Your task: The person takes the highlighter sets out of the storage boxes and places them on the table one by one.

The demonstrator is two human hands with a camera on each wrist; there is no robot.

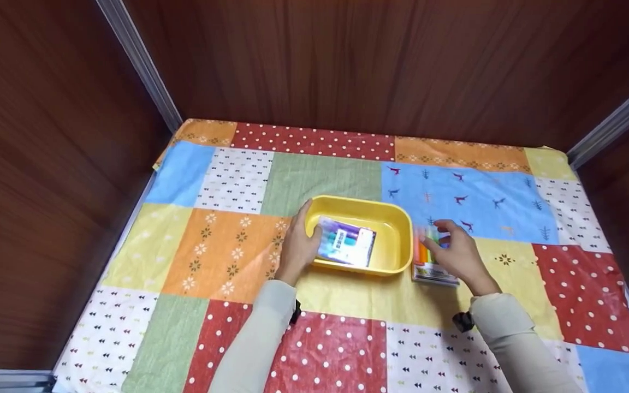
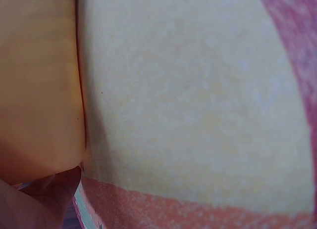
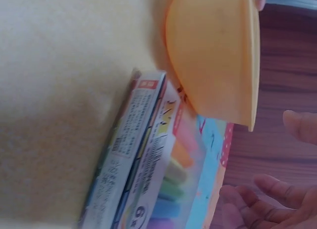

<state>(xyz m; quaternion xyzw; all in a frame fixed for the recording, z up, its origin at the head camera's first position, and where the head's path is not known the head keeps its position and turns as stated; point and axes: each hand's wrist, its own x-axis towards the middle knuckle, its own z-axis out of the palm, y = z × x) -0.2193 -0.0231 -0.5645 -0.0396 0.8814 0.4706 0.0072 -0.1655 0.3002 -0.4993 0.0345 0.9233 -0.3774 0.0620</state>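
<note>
One bare left hand [image 1: 299,246] is gripping a yellow tub [image 1: 390,240] at its nine o'clock end, thumb over the rim. The right hand [image 1: 459,255] is holding nothing, hovering with loosely bent fingers over a clear pack of coloured sticks [image 3: 173,189]. That pack is resting on another pack [image 3: 130,130], just beside the tub's four o'clock. Inside the tub, toward nine o'clock, a purple-and-teal packet [image 1: 342,243] is lying. Patchwork cloth [image 1: 325,174] is spreading beneath; brown panelling [image 1: 303,65] is standing at twelve.
</note>
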